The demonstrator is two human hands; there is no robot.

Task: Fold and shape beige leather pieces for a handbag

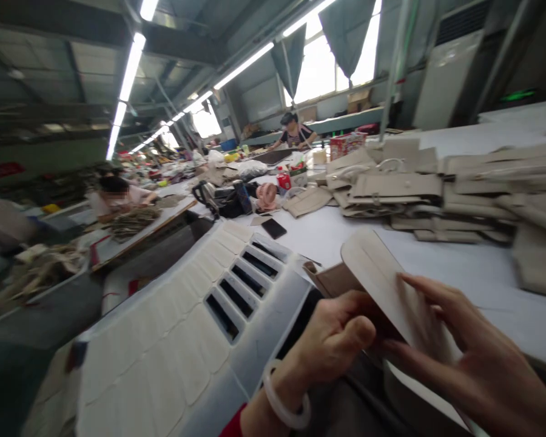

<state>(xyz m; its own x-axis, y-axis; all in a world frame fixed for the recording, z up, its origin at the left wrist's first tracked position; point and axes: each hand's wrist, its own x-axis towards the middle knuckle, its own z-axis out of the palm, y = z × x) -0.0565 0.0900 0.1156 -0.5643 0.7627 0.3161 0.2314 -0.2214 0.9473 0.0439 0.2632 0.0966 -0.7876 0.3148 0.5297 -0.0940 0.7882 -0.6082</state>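
Observation:
A beige leather-like bag (pixel 377 279) with a rounded, pale flap is held up close in front of me, tilted to one side. My left hand (pixel 332 337), with a white bangle at the wrist, has its fingers curled around the bag's edge under the flap. On the other side, my right hand (pixel 473 358) grips the flap between thumb and fingers. The bag's lower part is partly hidden by both hands and blurred. Left of my hands, several pale oblong pieces (pixel 182 340) lie in rows on a white slotted board (pixel 273 312).
Flat beige bag pieces (pixel 395 185) are stacked on the white table (pixel 318 233) at right. A dark phone (pixel 273 228), a pink fan (pixel 267 195) and a red bottle (pixel 283 178) lie beyond. Two people (pixel 295 130) (pixel 118 197) work at other tables.

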